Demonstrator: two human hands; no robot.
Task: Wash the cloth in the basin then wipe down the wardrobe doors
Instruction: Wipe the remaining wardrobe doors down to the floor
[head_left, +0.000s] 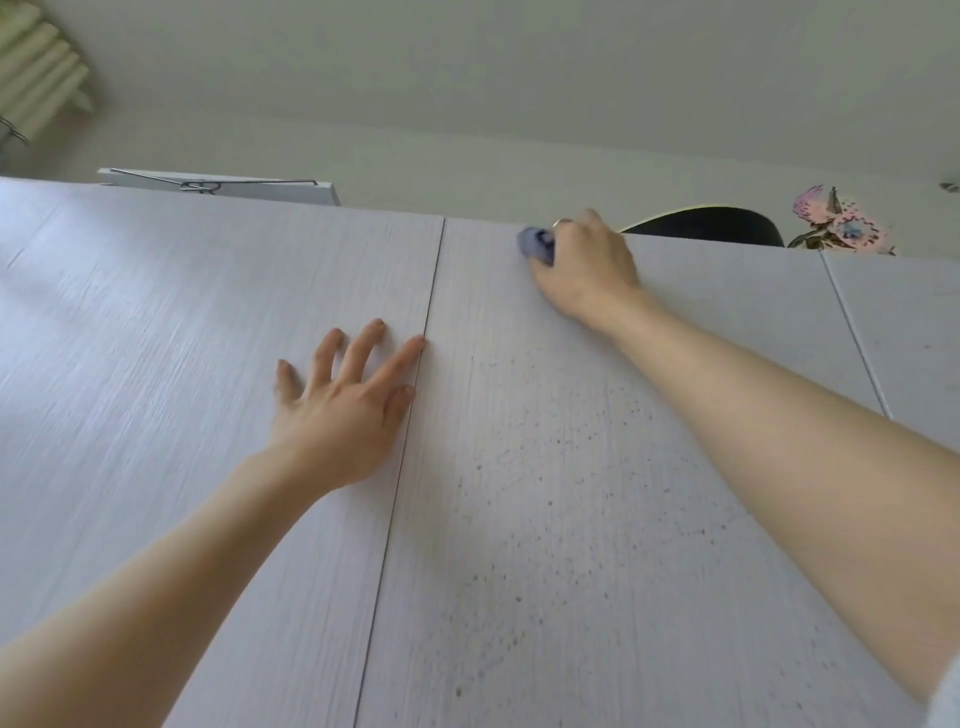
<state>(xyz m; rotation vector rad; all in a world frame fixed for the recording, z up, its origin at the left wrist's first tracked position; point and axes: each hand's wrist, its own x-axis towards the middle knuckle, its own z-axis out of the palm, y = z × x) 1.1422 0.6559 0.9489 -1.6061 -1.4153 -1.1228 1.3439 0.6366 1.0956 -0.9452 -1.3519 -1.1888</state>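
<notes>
Our right hand (584, 265) is clenched around a bunched blue-grey cloth (536, 246), pressing it against the middle wardrobe door (545, 493) close to that door's top edge; only a small wad of the cloth shows past our fingers on the left. A ring may sit on one finger, though the view is too soft for us to be sure. Our left hand (345, 402) lies flat with fingers spread and straight on the left wardrobe door (182, 322), holding nothing, its index fingertip and thumb right at the dark seam between the two doors. The middle door is peppered with small dark specks below our right hand. A further door (904, 322) begins past a second seam on the right. On top of the wardrobe we see a white box with a wire hanger (218, 184) at the left, a dark rounded object (711, 224) just behind our right hand, and pink patterned flowers (841, 223) farther right.
</notes>
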